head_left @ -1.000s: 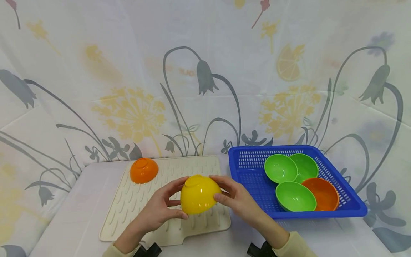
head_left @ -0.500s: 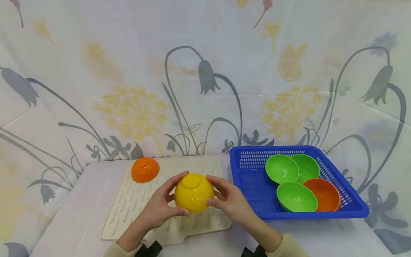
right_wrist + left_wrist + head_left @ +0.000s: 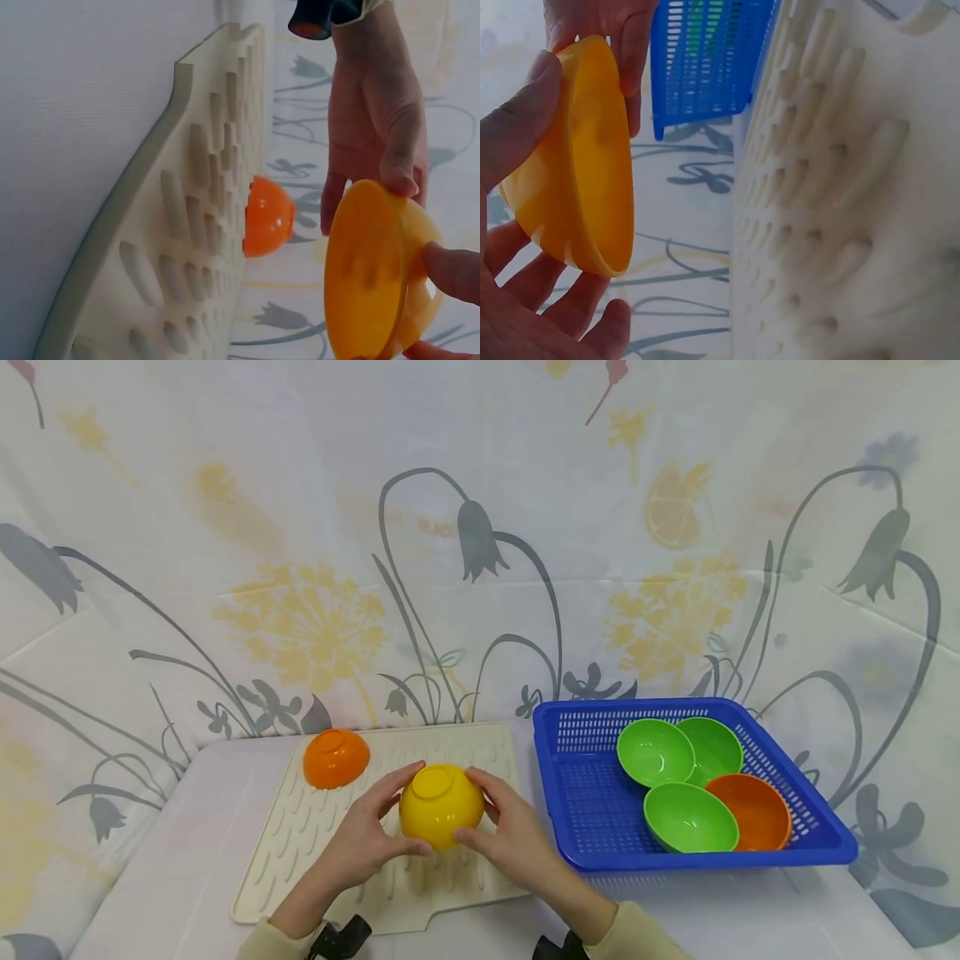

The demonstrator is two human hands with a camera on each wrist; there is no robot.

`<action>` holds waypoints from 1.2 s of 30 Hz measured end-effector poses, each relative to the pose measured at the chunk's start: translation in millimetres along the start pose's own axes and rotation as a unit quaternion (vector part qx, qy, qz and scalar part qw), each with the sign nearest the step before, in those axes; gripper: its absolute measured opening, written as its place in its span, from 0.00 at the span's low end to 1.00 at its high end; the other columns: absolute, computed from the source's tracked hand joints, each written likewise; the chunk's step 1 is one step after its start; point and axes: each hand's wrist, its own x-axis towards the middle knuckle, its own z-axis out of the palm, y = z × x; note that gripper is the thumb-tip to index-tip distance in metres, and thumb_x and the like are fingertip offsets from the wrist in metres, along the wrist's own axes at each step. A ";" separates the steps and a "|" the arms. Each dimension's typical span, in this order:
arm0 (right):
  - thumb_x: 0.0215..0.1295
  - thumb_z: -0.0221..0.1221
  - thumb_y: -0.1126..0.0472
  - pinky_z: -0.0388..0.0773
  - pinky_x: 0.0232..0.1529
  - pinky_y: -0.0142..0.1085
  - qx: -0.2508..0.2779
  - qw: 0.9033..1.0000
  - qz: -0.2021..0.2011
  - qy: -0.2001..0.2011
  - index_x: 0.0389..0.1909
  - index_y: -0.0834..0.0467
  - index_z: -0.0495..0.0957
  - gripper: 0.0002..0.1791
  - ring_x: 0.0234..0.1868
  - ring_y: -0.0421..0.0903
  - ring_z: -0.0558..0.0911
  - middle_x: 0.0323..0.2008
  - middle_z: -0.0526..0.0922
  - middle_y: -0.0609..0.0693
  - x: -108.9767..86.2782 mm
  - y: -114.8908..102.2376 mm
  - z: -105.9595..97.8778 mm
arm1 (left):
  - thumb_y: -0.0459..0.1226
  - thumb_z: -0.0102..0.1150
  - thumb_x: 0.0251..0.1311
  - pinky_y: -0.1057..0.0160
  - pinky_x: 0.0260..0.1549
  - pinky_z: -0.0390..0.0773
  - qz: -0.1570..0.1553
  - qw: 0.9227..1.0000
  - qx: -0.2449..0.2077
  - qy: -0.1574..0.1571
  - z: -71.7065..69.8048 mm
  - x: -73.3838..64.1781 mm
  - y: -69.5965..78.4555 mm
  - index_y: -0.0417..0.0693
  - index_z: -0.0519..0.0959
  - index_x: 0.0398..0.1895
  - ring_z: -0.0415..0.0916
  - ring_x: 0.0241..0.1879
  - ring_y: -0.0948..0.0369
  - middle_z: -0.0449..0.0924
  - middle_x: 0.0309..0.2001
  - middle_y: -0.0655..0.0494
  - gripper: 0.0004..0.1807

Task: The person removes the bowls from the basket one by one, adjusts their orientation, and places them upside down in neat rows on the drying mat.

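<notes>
A yellow bowl (image 3: 441, 814), turned bottom up, is held between both hands above a cream draining mat (image 3: 277, 860). My left hand (image 3: 363, 839) grips its left side, thumb near the rim and fingers behind. From the other side my right hand (image 3: 513, 839) pinches it with thumb and fingers. Both wrist views show the bowl's hollow facing the mat, with a gap between them. An orange bowl (image 3: 336, 760) rests upside down on the mat's far left corner.
On the right stands a blue plastic basket (image 3: 592, 793) with several bowls on its right side: green bowls (image 3: 655, 753) and an orange bowl (image 3: 752, 814). A flower-patterned curtain (image 3: 480, 635) hangs behind the white table (image 3: 172, 860).
Both hands have carried the yellow bowl a little to the left. Its tilt has lessened, and the foot ring now faces up. The orange bowl and basket have stayed in place.
</notes>
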 end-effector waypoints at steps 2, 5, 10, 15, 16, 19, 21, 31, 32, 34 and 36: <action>0.60 0.67 0.71 0.64 0.65 0.48 -0.003 1.000 0.006 0.004 0.70 0.67 0.64 0.37 0.72 0.61 0.62 0.71 0.63 0.64 3.1 2.3 4.0 | 0.41 0.81 0.42 0.37 0.63 0.65 0.006 1.000 0.015 0.009 -1.1 1.3 -4.8 0.50 0.66 0.73 0.62 0.69 0.46 0.67 0.71 0.52 0.51; 0.60 0.66 0.73 0.64 0.66 0.49 -0.002 1.000 0.015 0.010 0.70 0.67 0.64 0.37 0.72 0.60 0.62 0.71 0.62 0.64 8.1 7.2 10.6 | 0.39 0.81 0.42 0.37 0.61 0.67 0.010 0.999 0.031 0.020 -2.4 3.8 -11.9 0.46 0.67 0.72 0.64 0.68 0.45 0.68 0.70 0.50 0.50; 0.61 0.64 0.75 0.64 0.65 0.50 -0.002 0.999 0.025 0.036 0.70 0.68 0.64 0.35 0.72 0.60 0.63 0.70 0.65 0.64 17.1 17.3 23.0 | 0.38 0.81 0.42 0.39 0.61 0.67 -0.018 0.998 0.046 0.031 -3.4 9.9 -21.1 0.45 0.67 0.72 0.64 0.69 0.45 0.67 0.70 0.49 0.50; 0.61 0.62 0.77 0.67 0.64 0.50 0.018 0.996 0.050 0.071 0.69 0.68 0.66 0.34 0.70 0.61 0.65 0.68 0.67 0.64 29.7 23.5 33.2 | 0.35 0.81 0.43 0.42 0.63 0.67 -0.064 0.996 0.049 0.041 -3.4 18.7 -27.2 0.45 0.67 0.72 0.62 0.70 0.47 0.67 0.71 0.49 0.49; 0.60 0.62 0.77 0.67 0.64 0.51 0.029 0.994 0.063 0.079 0.68 0.68 0.66 0.34 0.70 0.62 0.65 0.68 0.67 0.64 32.9 23.6 34.5 | 0.34 0.80 0.44 0.43 0.63 0.66 -0.075 0.995 0.048 0.044 -2.9 21.0 -29.0 0.45 0.67 0.72 0.62 0.70 0.47 0.67 0.71 0.49 0.49; 0.59 0.63 0.77 0.74 0.60 0.48 0.065 0.986 0.116 0.105 0.68 0.65 0.69 0.33 0.67 0.63 0.70 0.69 0.67 0.63 44.2 26.8 38.6 | 0.33 0.79 0.46 0.44 0.65 0.65 -0.101 0.992 0.044 0.055 -0.7 27.8 -35.5 0.46 0.66 0.73 0.61 0.70 0.47 0.65 0.71 0.49 0.48; 0.59 0.63 0.76 0.77 0.57 0.47 0.085 0.978 0.142 0.124 0.66 0.64 0.71 0.32 0.64 0.63 0.73 0.68 0.68 0.62 52.7 29.9 41.5 | 0.32 0.78 0.47 0.44 0.66 0.63 -0.113 0.991 0.041 0.062 0.7 32.6 -40.1 0.45 0.65 0.73 0.60 0.71 0.47 0.64 0.72 0.47 0.48; 0.58 0.65 0.75 0.81 0.52 0.42 0.089 0.960 0.192 0.184 0.62 0.60 0.76 0.29 0.57 0.57 0.79 0.64 0.73 0.61 85.5 42.9 54.2 | 0.33 0.75 0.52 0.43 0.68 0.59 -0.136 0.988 0.035 0.070 -0.8 49.2 -59.4 0.40 0.57 0.75 0.57 0.72 0.44 0.59 0.73 0.40 0.49; 0.58 0.65 0.75 0.81 0.51 0.42 0.093 0.957 0.197 0.192 0.62 0.60 0.77 0.28 0.56 0.57 0.80 0.63 0.74 0.61 88.3 43.7 55.6 | 0.33 0.74 0.53 0.43 0.68 0.59 -0.141 0.987 0.032 0.071 -1.3 50.5 -61.1 0.40 0.57 0.75 0.56 0.72 0.44 0.58 0.74 0.40 0.49; 0.57 0.65 0.74 0.82 0.49 0.40 0.098 0.954 0.198 0.204 0.60 0.62 0.78 0.27 0.54 0.56 0.81 0.61 0.75 0.62 93.7 45.6 58.6 | 0.33 0.73 0.54 0.43 0.68 0.58 -0.151 0.985 0.030 0.080 -2.2 53.2 -64.2 0.41 0.56 0.76 0.55 0.72 0.44 0.58 0.74 0.40 0.48; 0.57 0.66 0.74 0.83 0.47 0.39 0.101 0.950 0.202 0.215 0.58 0.63 0.79 0.25 0.52 0.55 0.82 0.60 0.76 0.62 98.2 46.6 61.2 | 0.33 0.73 0.54 0.43 0.68 0.59 -0.158 0.983 0.033 0.089 -2.7 56.0 -66.8 0.41 0.56 0.76 0.56 0.72 0.44 0.57 0.74 0.40 0.48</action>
